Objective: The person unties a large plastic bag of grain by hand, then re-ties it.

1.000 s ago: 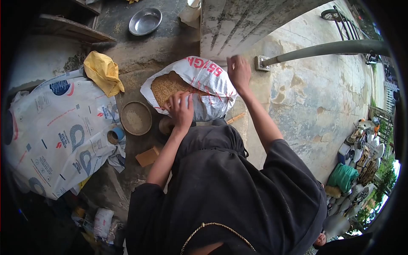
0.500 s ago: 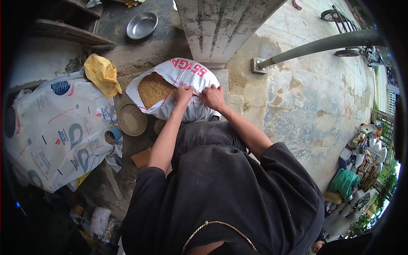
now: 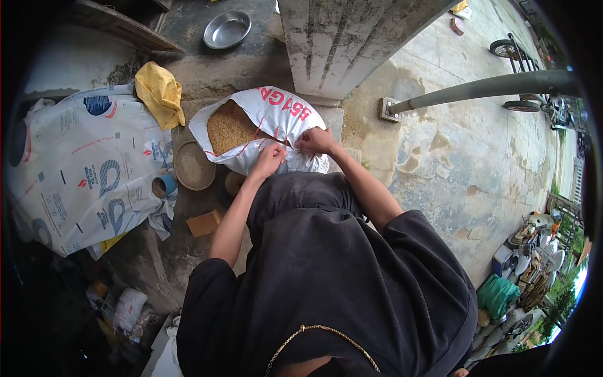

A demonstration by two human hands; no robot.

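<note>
A white woven sack (image 3: 287,164) with red lettering lies in front of my legs, its mouth gaping on the left. Golden-brown grain (image 3: 232,130) shows inside; its exact kind is hard to make out. My left hand (image 3: 270,158) is closed on the near edge of the sack's mouth. To its right, my right hand (image 3: 316,141) pinches the sack's edge at the narrow end of the opening. Red stitching lines run along the edges between the grain and my hands. My fingertips are partly hidden.
Left of the sack are a round shallow basket (image 3: 194,166), a blue cup-like container (image 3: 164,185), a yellow sack (image 3: 158,94) and a large printed white sheet (image 3: 75,169). A metal basin (image 3: 227,30) lies beyond. A concrete pillar (image 3: 352,44) and a metal pole (image 3: 477,90) stand ahead.
My left hand has come down toward my body along the sack's near edge. More of the opening and its red stitching now shows between my hands. The view has shifted slightly.
</note>
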